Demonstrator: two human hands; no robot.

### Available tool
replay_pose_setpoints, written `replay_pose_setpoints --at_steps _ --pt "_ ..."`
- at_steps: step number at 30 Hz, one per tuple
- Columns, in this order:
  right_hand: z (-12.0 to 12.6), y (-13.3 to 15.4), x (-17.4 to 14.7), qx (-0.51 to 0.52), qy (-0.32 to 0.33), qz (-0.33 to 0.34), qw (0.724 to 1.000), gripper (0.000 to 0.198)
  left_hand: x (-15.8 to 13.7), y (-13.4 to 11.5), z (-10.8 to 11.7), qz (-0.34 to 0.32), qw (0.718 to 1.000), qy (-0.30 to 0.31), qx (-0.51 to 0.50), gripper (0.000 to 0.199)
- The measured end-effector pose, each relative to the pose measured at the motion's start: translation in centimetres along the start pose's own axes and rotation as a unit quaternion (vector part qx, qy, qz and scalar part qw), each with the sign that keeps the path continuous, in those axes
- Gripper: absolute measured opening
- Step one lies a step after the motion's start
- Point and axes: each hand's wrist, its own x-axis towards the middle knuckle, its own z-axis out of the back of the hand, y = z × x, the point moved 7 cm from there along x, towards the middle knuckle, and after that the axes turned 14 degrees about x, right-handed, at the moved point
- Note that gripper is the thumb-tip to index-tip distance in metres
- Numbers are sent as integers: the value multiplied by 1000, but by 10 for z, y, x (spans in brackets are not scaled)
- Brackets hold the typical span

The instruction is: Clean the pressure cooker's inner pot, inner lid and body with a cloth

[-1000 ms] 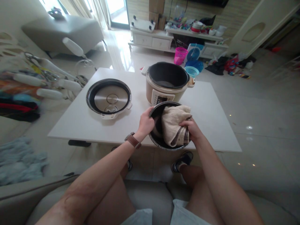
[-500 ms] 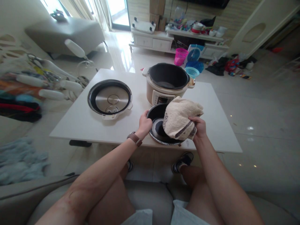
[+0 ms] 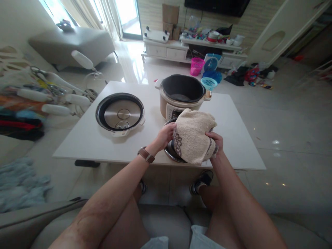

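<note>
A beige towel with a dark patterned border hangs between my hands above the black inner pot, covering most of it. My left hand is closed on the towel's left edge, over the pot's rim. On the right side, my right hand grips the cloth with the thumb on top. Just behind stands the electric pressure cooker, lidless, its dark inside showing and part of its control panel hidden by the towel. Its lid lies upside down on the left of the table.
The white table ends close to my knees, with the grey sofa under me. A lamp with white shades stands to the left. Beyond the table are a pink basket and a light-blue basket on the floor.
My left hand has let go of the pot's rim and taken the towel's left edge. The towel has shifted left and spread out over the pot. The view has tilted up slightly.
</note>
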Motion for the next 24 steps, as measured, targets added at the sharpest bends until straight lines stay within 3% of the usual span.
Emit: replay_pose_setpoints --at_steps 2,4,7,9,11,13,17,20,24 --pt "-4 -2 1 -25 -2 -6 1000 42 -5 7 -13 66 994 75 -54 43" --pt "-3 -2 3 -63 -17 -4 998 43 -9 7 -18 94 988 102 -67 41" --pt "8 15 9 -168 -61 78 981 41 -10 1 -13 87 991 74 -72 45" --pt "20 31 11 -252 -101 160 949 39 -8 -6 -7 63 994 42 -78 47" --pt "37 39 13 -318 -140 195 917 39 -7 -15 2 26 997 7 -74 49" --pt "55 35 19 -360 -162 166 904 44 -6 -23 14 -19 998 -35 -49 52" --pt "74 3 31 -360 -131 43 923 53 -9 -35 28 -103 987 -89 82 54" --pt "75 -11 35 -316 -122 19 941 56 -14 -45 18 -172 947 -66 262 40" --pt "77 -21 34 -252 -161 -2 954 51 -28 -42 -22 -217 832 78 504 36"
